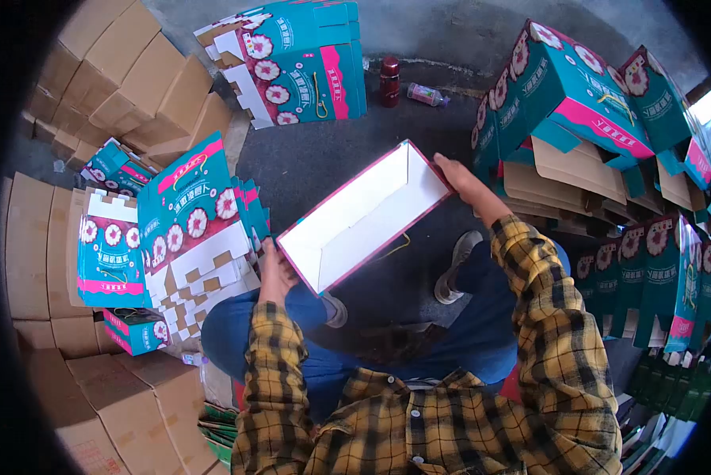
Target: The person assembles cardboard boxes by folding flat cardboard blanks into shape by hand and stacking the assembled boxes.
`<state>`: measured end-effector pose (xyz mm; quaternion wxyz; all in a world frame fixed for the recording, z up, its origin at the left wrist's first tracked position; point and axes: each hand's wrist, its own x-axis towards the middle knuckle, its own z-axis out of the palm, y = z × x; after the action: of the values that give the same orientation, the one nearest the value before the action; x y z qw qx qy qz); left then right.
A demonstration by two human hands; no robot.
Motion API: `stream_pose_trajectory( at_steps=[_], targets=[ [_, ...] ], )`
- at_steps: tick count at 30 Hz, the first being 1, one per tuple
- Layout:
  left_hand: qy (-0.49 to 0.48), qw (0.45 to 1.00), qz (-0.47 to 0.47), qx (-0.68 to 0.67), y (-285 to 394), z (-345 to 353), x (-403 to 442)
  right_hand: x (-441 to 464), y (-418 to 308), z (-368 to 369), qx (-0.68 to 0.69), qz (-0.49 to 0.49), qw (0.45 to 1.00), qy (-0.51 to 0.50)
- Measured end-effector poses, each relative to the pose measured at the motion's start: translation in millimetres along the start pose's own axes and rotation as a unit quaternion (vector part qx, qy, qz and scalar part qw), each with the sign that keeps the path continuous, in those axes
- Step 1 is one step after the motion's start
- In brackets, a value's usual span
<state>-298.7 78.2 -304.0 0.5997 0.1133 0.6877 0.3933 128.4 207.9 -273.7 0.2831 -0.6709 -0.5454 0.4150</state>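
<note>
A long box (363, 218) with a white face and dark red edges is held tilted above my lap, its left end lower than its right. My left hand (277, 273) presses against its lower left end, fingers partly behind the box. At the upper right end, my right hand (462, 180) grips the corner, with its fingertips at the edge. A thin yellow-green cord (395, 248) hangs out below the box. The sides facing away from me are hidden.
Brown cartons (125, 396) are stacked at the left, beside flat teal printed cardboard (185, 198). More teal sheets (300, 79) lean on the back wall, near a dark red flask (389, 79) and a plastic bottle (426, 96). Folded teal boxes (585, 95) stand at the right.
</note>
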Motion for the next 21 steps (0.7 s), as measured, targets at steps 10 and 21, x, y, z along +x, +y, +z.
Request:
stream_pose_trajectory(
  at_steps=[10,21],
  targets=[
    [-0.156,0.981,-0.112,0.003,-23.7,17.4,6.3,-16.5,34.2,-7.1,0.017,0.172,0.960,-0.220],
    [-0.199,0.930,0.294,-0.100,18.1,28.0,-23.5,-39.3,-39.3,-44.4,0.179,0.016,0.977,-0.114]
  ],
)
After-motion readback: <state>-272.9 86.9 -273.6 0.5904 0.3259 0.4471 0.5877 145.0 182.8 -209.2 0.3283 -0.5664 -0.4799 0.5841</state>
